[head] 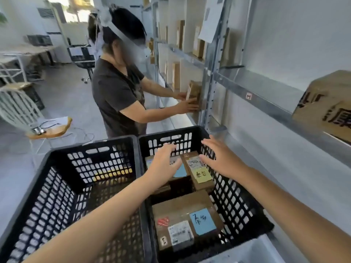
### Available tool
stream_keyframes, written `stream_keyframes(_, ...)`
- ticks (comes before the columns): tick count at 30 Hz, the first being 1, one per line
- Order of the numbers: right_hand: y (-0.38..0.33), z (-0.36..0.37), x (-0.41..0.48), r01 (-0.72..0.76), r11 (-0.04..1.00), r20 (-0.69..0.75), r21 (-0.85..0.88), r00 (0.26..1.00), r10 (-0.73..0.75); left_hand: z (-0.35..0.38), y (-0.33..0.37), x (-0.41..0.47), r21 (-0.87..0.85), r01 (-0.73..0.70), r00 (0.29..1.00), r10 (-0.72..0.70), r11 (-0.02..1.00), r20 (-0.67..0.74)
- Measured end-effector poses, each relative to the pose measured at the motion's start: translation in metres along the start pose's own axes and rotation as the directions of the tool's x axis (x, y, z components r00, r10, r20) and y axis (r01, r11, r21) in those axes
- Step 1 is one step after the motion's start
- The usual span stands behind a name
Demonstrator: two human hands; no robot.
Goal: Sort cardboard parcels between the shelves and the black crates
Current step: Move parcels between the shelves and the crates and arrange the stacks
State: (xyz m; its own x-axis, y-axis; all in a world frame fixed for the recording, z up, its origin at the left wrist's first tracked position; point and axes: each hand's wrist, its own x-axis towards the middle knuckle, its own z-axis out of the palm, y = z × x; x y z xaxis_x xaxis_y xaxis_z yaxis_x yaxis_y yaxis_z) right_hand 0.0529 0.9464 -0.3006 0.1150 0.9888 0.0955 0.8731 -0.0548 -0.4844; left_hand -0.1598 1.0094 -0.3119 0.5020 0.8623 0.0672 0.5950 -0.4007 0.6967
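Two black crates stand side by side in front of me. The left crate (62,186) has no parcels visible in it. The right crate (235,202) holds several cardboard parcels: a near one with a blue note (182,224), a far one with a yellow note (201,177), and another with a blue note (178,172) under my left hand. My left hand (164,164) hovers open over that far parcel. My right hand (218,158) is open, fingers spread, above the yellow-note parcel. Neither hand holds anything.
Metal shelves (247,88) run along the right, with upright parcels in the far bays and a large box (326,107) at the right edge. Another person (117,88) stands beyond the crates, handling a parcel (193,93) on a shelf. A white chair (20,112) stands at left.
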Motion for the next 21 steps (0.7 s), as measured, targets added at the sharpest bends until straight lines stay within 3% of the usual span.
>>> stream_keyframes(4,-0.014,-0.026,-0.047,-0.078,0.995,-0.142,-0.06,0.988,0.069,-0.004,0.023,-0.018,0.032,-0.215,0.976,0.216,0.976,-0.024)
stream_keyframes(10,-0.042,-0.037,-0.132,-0.214,0.973,-0.323,-0.081,0.93,0.178,0.013,0.05,-0.075,-0.066,-0.405,0.912,0.409,0.912,0.042)
stream_keyframes(18,-0.084,-0.064,-0.255,-0.373,0.913,-0.477,-0.163,0.84,0.258,0.02,0.114,-0.133,-0.143,-0.63,0.764,0.642,0.764,0.065)
stream_keyframes(21,-0.093,-0.086,-0.299,-0.458,0.87,-0.556,-0.181,0.778,0.293,0.027,0.147,-0.152,-0.185,-0.725,0.661,0.745,0.664,0.087)
